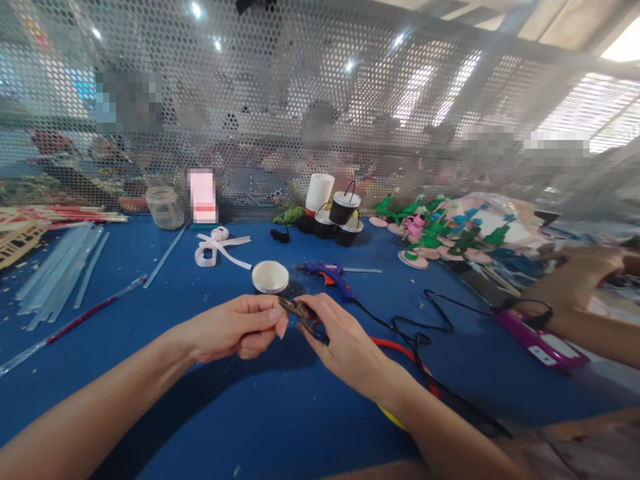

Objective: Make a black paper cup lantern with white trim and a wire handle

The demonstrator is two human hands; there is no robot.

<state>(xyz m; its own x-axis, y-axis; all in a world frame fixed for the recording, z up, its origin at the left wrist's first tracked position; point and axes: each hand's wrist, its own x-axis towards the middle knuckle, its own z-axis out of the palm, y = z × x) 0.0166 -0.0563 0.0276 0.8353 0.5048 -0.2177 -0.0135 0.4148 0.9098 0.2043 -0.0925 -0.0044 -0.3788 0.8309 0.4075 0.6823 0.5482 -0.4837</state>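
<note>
My right hand [345, 343] is closed around the handles of a pair of small pliers [300, 311], whose jaws point left. Fingers curled and thumb pressed down, my left hand [240, 327] pinches at the jaw tips. Whatever lies between those left fingers is hidden or too small to make out. Just behind both hands stands a small black cup [271, 279] with a white inside. A blue hot glue gun [330, 275] lies behind my right hand, a clear glue stick [364, 271] at its rear.
Black cups with handles [344, 208] and stacked white cups [320, 193] stand against the perforated screen [250, 87]. White ribbon [214, 248] and glue sticks [60, 267] lie left. Right are green craft pieces [435, 233], a purple power strip [543, 340], cords and another person's arm [565, 293].
</note>
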